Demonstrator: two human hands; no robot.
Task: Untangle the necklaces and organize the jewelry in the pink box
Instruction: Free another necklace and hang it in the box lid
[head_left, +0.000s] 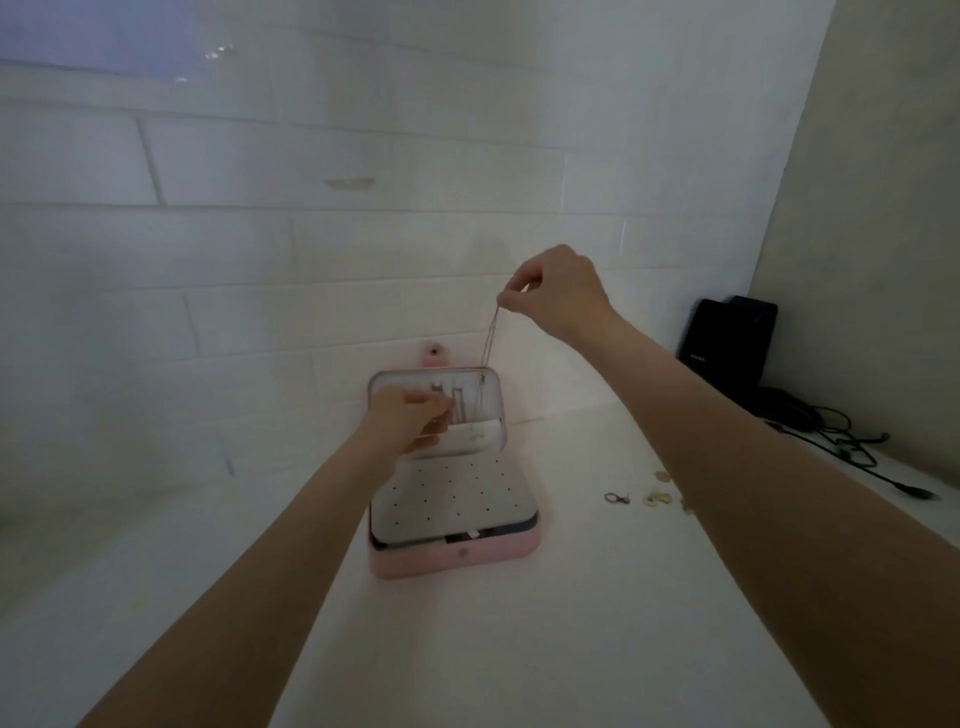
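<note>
both bare forearms reach forward over a white counter (519, 649) toward the pink box (457, 558), which lies open against a white tiled wall (311, 249) with its lid (441, 410) propped upright at the back. the right hand (558, 291) is raised above the lid's right corner, wrist bent so the knuckles face up and the fingers point down; thumb and forefinger pinch the top of a thin necklace (489, 338), whose chain hangs straight down in a narrow loop and runs to the upper right part of the lid's inner face. the left hand (410, 421) is lower, held in front of the lid's left half, fingers curled inward toward the small metal hooks and chains hanging there; the blur keeps me from telling whether it is grasping anything or only touching the lid. below the lid, the box's base carries a pale grey panel (452, 499) dotted with small holes, tilted a little, with a dark gap showing under its near edge. on the counter well to the right of the box lie a few small pieces of jewelry (649, 498), a dark ring-like item and pale gold bits. farther right, in the corner, a black case (730, 343) leans against the wall, with dark cables (841, 447) trailing along the counter.
</note>
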